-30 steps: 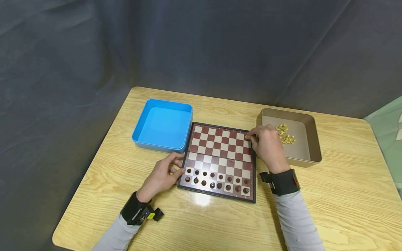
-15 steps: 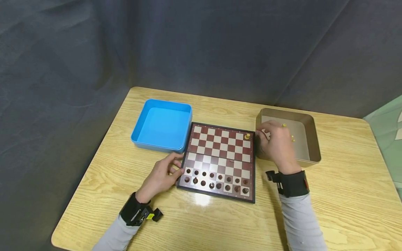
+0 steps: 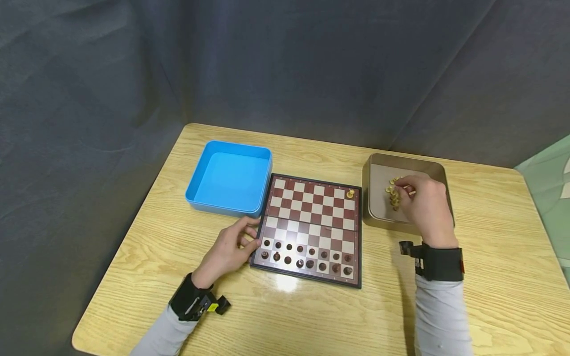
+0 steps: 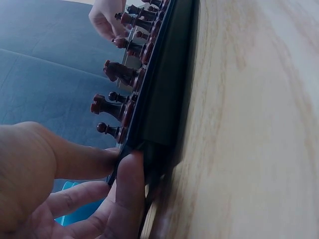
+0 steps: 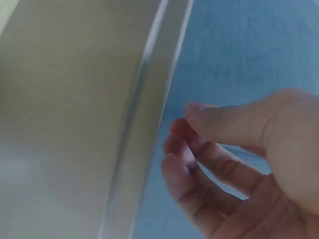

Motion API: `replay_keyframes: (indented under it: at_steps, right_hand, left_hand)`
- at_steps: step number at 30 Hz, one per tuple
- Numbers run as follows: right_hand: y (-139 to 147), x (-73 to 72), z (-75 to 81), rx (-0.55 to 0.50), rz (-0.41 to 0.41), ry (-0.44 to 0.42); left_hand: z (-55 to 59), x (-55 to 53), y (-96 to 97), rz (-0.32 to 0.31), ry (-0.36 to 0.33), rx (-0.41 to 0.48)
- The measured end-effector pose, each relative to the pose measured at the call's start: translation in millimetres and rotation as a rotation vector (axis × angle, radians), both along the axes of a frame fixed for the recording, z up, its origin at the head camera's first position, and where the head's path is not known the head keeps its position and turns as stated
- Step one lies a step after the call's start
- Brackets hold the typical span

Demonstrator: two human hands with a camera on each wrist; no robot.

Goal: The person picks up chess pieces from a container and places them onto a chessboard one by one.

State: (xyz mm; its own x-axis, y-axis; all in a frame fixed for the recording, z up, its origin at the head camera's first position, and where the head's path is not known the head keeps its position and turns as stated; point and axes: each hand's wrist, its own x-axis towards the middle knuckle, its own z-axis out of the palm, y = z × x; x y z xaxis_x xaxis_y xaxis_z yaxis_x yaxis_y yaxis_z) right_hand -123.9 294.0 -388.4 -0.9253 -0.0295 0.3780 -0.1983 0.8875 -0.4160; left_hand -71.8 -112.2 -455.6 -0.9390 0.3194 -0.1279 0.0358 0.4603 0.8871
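My left hand (image 3: 229, 249) grips the left edge of the chessboard (image 3: 307, 202), thumb and fingers pinching its corner in the left wrist view. Dark chess pieces (image 4: 109, 107) stand in two rows along the board's near side. A single yellow chess piece (image 3: 351, 193) stands on the far right corner square. Over the brown box (image 3: 372, 215) to the right hovers my right hand (image 3: 423, 205), fingers loosely bent, beside a cluster of yellow chess pieces (image 3: 394, 201). In the right wrist view nothing shows between its fingertips; the box wall hides the pieces there.
A blue box (image 3: 231, 180) stands at the board's upper left, with no contents visible. All this lies on a wooden table (image 3: 311, 321). A dark curtain (image 3: 285, 74) hangs behind the table's far edge.
My right hand has let go of the yellow chess piece on the far corner square and moved right, over the brown box. My left hand stays on the board's edge.
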Motion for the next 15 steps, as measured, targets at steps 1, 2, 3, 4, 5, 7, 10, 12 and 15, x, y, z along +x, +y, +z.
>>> replay_keyframes:
  at_steps: [1,2,3,4,5,7,10,12,15]
  right_hand:
    - [3,0.5,-0.6,0.004,-0.005,-0.02]
    - [6,0.8,-1.4,0.009,-0.01,-0.041]
    - [8,0.9,-2.5,0.018,-0.012,-0.058]
    - [11,1.1,-3.7,0.025,-0.014,-0.08]
    - [13,1.1,-4.9,0.031,-0.014,-0.101]
    - [17,1.5,-7.1,0.042,-0.014,-0.15]
    - [20,2.7,-9.6,0.054,-0.014,-0.205]
    - [21,3.8,-10.6,0.056,-0.021,-0.247]
    - [22,5.3,-11.3,0.051,-0.034,-0.313]
  left_hand:
    - [0.2,0.1,0.1,0.001,0.002,-0.004]
    - [0.2,0.2,0.1,0.001,0.004,-0.007]
    - [0.1,0.3,0.1,0.003,0.004,-0.008]
    - [-0.1,0.2,0.1,0.003,0.004,-0.01]
    - [-0.4,0.1,0.0,0.004,0.003,-0.011]
    - [-0.9,-0.1,-0.1,0.005,0.0,-0.013]
    - [-0.7,-0.2,0.0,0.006,-0.008,-0.011]
    - [-0.2,0.0,0.0,0.006,-0.012,-0.007]
    - [0.3,0.0,0.1,0.006,-0.015,-0.004]
